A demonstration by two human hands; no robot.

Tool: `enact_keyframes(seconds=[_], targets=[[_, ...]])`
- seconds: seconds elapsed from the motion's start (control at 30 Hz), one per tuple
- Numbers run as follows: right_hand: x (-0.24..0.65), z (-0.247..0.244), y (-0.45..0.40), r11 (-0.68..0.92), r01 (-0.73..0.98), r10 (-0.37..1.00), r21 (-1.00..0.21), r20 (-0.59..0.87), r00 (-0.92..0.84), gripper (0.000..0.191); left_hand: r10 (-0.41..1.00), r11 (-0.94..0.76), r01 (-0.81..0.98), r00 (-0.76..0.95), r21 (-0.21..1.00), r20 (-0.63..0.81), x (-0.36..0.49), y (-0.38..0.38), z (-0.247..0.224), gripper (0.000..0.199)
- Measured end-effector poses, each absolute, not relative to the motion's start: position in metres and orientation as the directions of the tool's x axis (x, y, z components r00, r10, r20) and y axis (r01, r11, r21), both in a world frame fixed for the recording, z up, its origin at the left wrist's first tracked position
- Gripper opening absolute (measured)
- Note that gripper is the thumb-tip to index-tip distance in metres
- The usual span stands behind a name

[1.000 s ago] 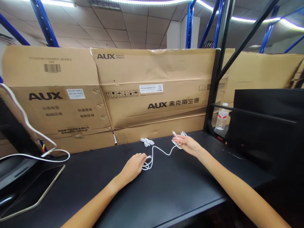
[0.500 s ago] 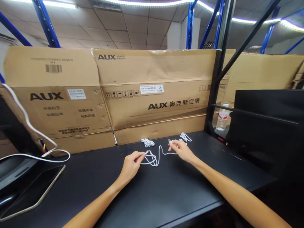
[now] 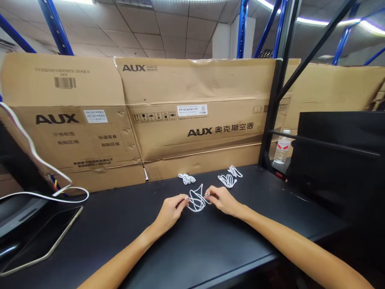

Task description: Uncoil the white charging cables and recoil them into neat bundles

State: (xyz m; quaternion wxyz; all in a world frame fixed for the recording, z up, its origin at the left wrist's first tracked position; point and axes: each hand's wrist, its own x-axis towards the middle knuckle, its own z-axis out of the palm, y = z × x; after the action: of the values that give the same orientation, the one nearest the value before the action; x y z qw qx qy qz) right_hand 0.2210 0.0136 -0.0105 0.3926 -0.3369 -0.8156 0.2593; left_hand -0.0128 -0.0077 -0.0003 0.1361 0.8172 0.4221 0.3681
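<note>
A white USB cable [image 3: 197, 204] lies loosely looped on the black table [image 3: 168, 245] between my hands. My left hand [image 3: 172, 208] pinches one end of it, a small white plug. At the other end, the larger plug with an orange-brown face is gripped by my right hand [image 3: 224, 199] between thumb and fingers. Behind the hands lie three coiled white cables: one coil [image 3: 187, 178] by the cardboard, a second coil [image 3: 227, 181] just past my right hand, and a third coil [image 3: 235, 171] beside that.
Printed cardboard panels [image 3: 192, 88] stand along the table's back edge. At the left lie a dark tablet-like panel [image 3: 42, 241] and a loose white cord [image 3: 72, 188]. A water bottle [image 3: 282, 147] stands behind a black post [image 3: 272, 108] at the right, near a black screen-like panel [image 3: 339, 160].
My right hand has come left and slightly down with its plug, closer to my left hand. The cable between them is now bunched. A coil behind my right hand has come into view.
</note>
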Motion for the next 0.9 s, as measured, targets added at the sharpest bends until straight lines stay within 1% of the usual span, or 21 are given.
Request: enact_keyframes(seconds=[0.2,0.3,0.37,0.4,0.47,0.53,0.6,0.67,0.77,0.9], targets=[[0.224,-0.008,0.015,0.669,0.381,0.738,-0.638,0.509,-0.443,0.017,0.769,-0.638,0.566,0.425,0.522,0.478,-0.013,-0.007,-0.001,0.028],[0.223,-0.009,0.014,0.674,0.370,0.732,-0.640,0.509,-0.452,0.017,0.764,-0.644,0.557,0.435,0.525,0.476,-0.012,-0.007,-0.001,0.027],[0.222,-0.010,0.015,0.645,0.337,0.752,-0.686,0.491,-0.440,0.017,0.773,-0.633,0.558,0.426,0.536,0.470,-0.012,-0.007,-0.001,0.029],[0.221,-0.011,0.016,0.608,0.305,0.775,-0.733,0.466,-0.426,0.017,0.786,-0.617,0.559,0.413,0.553,0.460,-0.012,-0.007,-0.001,0.032],[0.219,-0.011,0.017,0.488,0.220,0.834,-0.845,0.377,-0.403,0.022,0.832,-0.555,0.547,0.382,0.627,0.402,-0.012,-0.006,-0.002,0.036],[0.219,-0.012,0.020,0.357,0.138,0.875,-0.924,0.279,-0.396,0.028,0.877,-0.468,0.502,0.366,0.727,0.311,-0.012,-0.005,-0.003,0.036],[0.219,-0.012,0.023,0.285,0.088,0.889,-0.955,0.228,-0.398,0.032,0.897,-0.396,0.452,0.376,0.799,0.232,-0.011,-0.004,-0.004,0.035],[0.220,-0.013,0.025,0.256,0.064,0.895,-0.965,0.211,-0.394,0.033,0.905,-0.353,0.428,0.382,0.832,0.187,-0.011,-0.003,-0.005,0.035],[0.221,-0.015,0.029,0.228,0.080,0.911,-0.970,0.184,-0.368,0.029,0.917,-0.356,0.464,0.341,0.811,0.208,-0.012,0.000,-0.006,0.037],[0.223,-0.017,0.035,0.155,0.147,0.943,-0.977,0.102,-0.318,0.019,0.904,-0.426,0.582,0.241,0.693,0.353,-0.017,0.006,-0.008,0.038]])
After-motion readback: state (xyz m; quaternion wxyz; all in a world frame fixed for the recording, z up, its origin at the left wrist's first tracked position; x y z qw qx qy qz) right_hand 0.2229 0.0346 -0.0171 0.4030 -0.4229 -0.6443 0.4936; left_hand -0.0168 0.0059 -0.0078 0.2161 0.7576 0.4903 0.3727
